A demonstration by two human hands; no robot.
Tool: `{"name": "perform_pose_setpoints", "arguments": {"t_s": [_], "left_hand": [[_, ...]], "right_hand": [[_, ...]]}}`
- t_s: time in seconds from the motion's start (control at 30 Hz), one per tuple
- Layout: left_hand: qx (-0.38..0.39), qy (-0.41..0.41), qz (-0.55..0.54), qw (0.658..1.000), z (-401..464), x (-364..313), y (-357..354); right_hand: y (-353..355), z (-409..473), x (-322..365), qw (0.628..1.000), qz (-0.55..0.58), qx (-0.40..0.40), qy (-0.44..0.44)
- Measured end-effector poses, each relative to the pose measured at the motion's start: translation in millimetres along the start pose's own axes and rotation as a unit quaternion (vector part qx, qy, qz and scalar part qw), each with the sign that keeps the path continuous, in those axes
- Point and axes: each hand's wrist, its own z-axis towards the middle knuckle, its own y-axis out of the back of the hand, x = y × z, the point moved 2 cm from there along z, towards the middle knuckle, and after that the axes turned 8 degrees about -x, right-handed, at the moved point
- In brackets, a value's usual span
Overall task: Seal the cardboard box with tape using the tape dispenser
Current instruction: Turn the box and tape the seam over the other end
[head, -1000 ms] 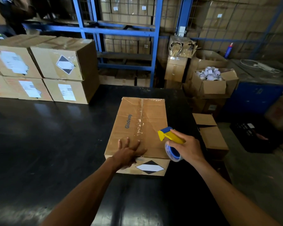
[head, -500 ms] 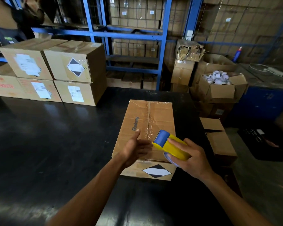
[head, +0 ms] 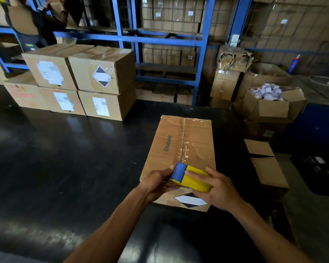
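While the cardboard box [head: 180, 149] is lying flat on the black table [head: 65, 158], the right hand [head: 219, 188] is wrapping its fingers around the yellow tape dispenser [head: 191, 177] over the box's near end. The left hand [head: 158, 182] is pinching its blue front, probably the tape end. Being light, rigid plastic, it is likely best gripped around the body.

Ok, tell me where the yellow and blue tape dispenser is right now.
In the head view, the yellow and blue tape dispenser is held in both hands, left hand and right hand, over the near end of the brown cardboard box on the black table.
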Motion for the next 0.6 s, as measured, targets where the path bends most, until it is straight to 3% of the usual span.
{"name": "perform_pose_setpoints", "arguments": {"t_s": [0.13,0.27,0.4,0.5,0.6], "left_hand": [[-0.121,-0.017,0.020,0.992,6.4,10.0,7.0],[-0.187,-0.005,-0.053,0.981,8.0,11.7,15.6],[-0.264,-0.088,-0.027,0.960,9.4,1.1,48.0],[-0.302,-0.220,0.169,0.912,12.6,-1.4,83.3],[-0.325,-0.265,0.291,0.860,15.3,16.0,89.3]], "right_hand": [[-15.0,6.4,5.8,0.999,-0.021,0.038,0.005],[-22.5,16.8,15.0,0.999,0.013,0.039,0.019],[-11.0,19.5,6.5,0.999,-0.004,0.040,0.022],[7.9,12.4,-9.0,0.999,-0.018,0.044,0.012],[10.5,11.6,-8.2,0.996,-0.054,0.075,0.011]]}}
